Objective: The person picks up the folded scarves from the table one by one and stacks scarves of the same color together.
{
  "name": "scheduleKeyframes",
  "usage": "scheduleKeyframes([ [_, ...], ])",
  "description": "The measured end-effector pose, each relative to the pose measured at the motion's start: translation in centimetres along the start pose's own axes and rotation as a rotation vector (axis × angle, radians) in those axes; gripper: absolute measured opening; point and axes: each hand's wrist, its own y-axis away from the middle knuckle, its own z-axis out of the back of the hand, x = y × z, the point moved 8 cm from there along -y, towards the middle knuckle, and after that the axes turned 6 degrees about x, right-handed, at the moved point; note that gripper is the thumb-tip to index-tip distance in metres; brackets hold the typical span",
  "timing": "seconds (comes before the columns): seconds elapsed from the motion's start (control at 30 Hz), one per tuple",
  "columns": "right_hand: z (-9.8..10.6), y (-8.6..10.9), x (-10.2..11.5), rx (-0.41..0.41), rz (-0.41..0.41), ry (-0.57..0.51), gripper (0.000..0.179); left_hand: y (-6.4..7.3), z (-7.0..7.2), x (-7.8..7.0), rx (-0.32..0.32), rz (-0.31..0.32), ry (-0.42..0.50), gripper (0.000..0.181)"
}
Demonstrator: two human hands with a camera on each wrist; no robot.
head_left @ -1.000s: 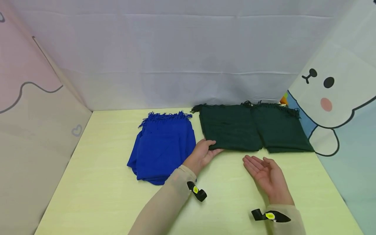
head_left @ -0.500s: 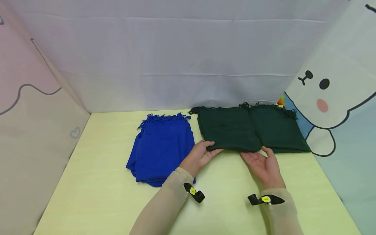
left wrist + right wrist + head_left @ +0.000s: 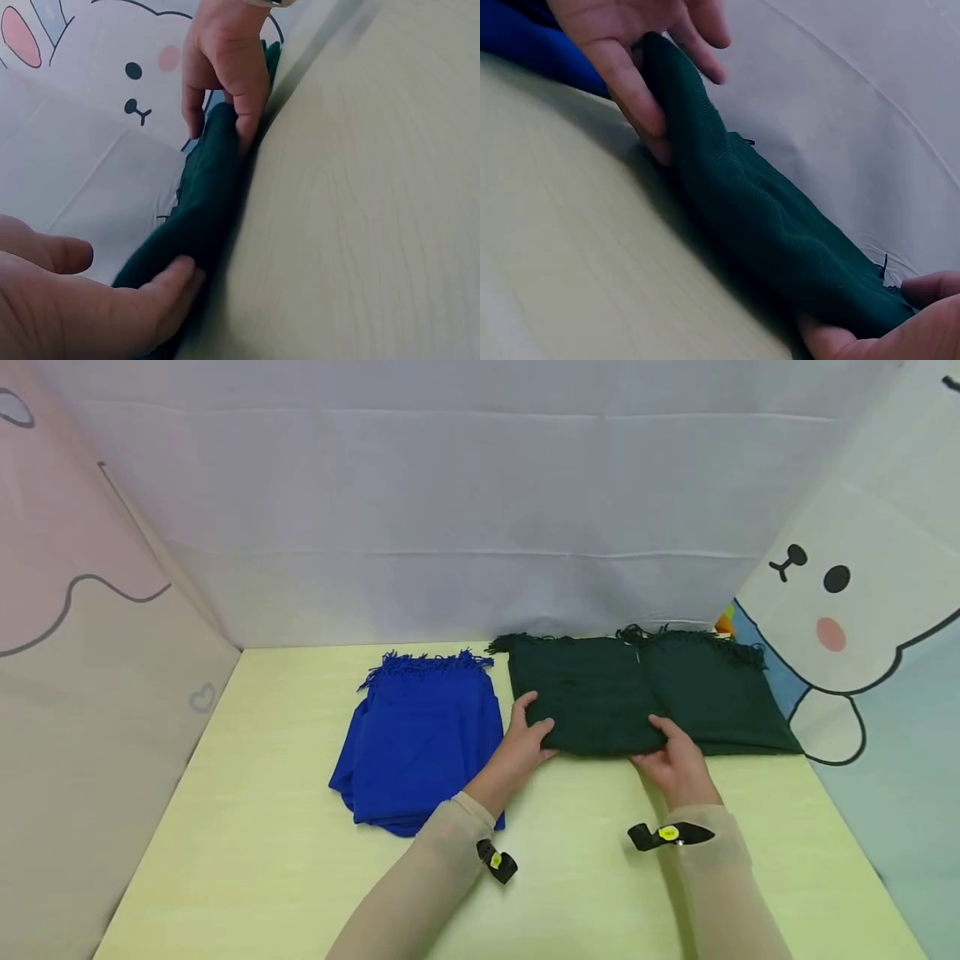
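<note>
Two folded dark green fringed scarves lie side by side at the back right. At the front corners of the left green scarf (image 3: pixel 585 693) are my two hands. My left hand (image 3: pixel 513 752) holds its left corner, with fingers on top and others underneath. The right hand (image 3: pixel 675 768) grips the right corner, its thumb above and its fingers below. Between them the front edge is a thick rounded fold, lifted in the right wrist view (image 3: pixel 735 202). The right green scarf (image 3: pixel 720 702) lies flat beside it, close to my right thumb.
A folded blue fringed scarf (image 3: pixel 412 735) lies to the left, close to my left forearm. The pale yellow table (image 3: pixel 585 860) meets a white cloth backdrop (image 3: pixel 450 527) behind the scarves. A printed cartoon panel (image 3: pixel 862 610) stands on the right.
My right hand has moved forward from bare table to the green scarf's right front corner and now grips it. The left hand has stayed at the left corner; the front edge looks slightly raised.
</note>
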Motion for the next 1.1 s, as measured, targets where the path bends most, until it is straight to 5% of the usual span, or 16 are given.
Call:
scheduleKeyframes([
  [0.13,0.4,0.1,-0.1,-0.049,0.004,0.079,0.074,0.3,0.2,0.1,-0.007,0.021,-0.178,0.041],
  [0.33,1.1,0.4,-0.3,-0.105,0.002,0.171,0.08,0.7,1.1,0.2,-0.057,0.028,-0.298,0.044],
  [0.8,1.4,0.8,-0.9,-0.097,-0.038,0.113,0.075,1.1,1.7,0.1,-0.049,-0.03,-0.268,0.049],
  [1.1,1.9,1.5,-0.9,-0.105,-0.037,0.108,0.076,1.5,2.1,-0.2,-0.067,-0.068,-0.196,0.032],
])
